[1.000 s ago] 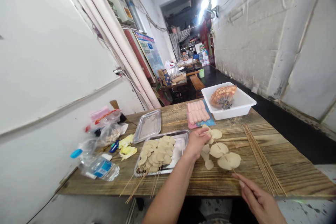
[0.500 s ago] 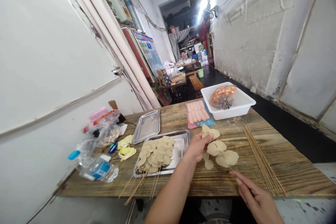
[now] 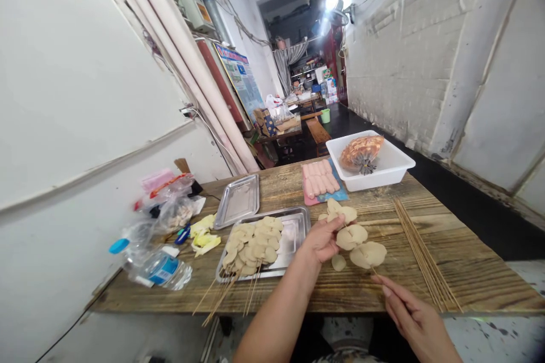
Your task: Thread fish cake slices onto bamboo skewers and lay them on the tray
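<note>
My right hand (image 3: 411,309) pinches the lower end of a thin wooden skewer that carries thin, round, pale beige slices (image 3: 368,255) in folded groups. At the upper end of that skewer, the fingers of my left hand (image 3: 324,238) are closed on more of the slices (image 3: 343,212); the skewer's tip is hidden there. A single loose slice (image 3: 339,262) lies on the wooden table just below my left hand. Left of it, a metal tray (image 3: 298,232) bears a heap of loaded skewers (image 3: 253,247), their bare sticks hanging over the front edge.
Bare skewers (image 3: 426,255) lie at the right. Behind are a pack of pink sausages (image 3: 319,178) and a white tub (image 3: 374,178) holding a bagged reddish item. A second metal tray (image 3: 238,201), yellow-green scraps (image 3: 206,243), plastic bags (image 3: 176,210) and a water bottle (image 3: 164,269) sit leftward.
The fingers of my left hand have shifted slightly around the upper slices. One of two small slices hanging or lying below that hand no longer shows. My right hand stays put on the skewer.
</note>
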Demonstrator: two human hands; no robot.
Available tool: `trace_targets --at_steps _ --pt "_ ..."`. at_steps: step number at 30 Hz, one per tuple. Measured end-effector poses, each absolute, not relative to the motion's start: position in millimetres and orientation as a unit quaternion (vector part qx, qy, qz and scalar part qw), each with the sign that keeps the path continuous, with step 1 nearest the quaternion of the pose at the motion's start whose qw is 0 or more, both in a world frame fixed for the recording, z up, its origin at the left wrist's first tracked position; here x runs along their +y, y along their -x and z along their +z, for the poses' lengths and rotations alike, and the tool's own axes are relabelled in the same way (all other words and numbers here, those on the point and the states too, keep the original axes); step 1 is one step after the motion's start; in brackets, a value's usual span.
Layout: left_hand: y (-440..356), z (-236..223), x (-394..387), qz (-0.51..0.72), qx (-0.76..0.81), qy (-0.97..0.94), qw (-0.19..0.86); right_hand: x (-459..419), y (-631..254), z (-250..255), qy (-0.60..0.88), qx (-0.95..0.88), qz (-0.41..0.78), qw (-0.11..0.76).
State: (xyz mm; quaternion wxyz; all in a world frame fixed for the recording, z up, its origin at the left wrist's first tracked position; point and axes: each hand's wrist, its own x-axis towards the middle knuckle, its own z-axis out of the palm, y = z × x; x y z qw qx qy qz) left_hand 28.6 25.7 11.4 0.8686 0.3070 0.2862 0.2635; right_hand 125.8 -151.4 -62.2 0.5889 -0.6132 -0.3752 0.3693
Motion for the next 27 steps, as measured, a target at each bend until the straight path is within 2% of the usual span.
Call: trace_targets --at_steps 7,27 --pt "-31.3 8.0 20.5 0.326 0.305 -0.287 0.847 -150.4 -123.3 -68.3 0.599 -0.351 0.410 0.592" --pt "-37.9 16.0 13.0 0.360 0.264 -0.327 0.833 -147.3 -131.4 -76.4 0.633 -0.393 0.349 0.568"
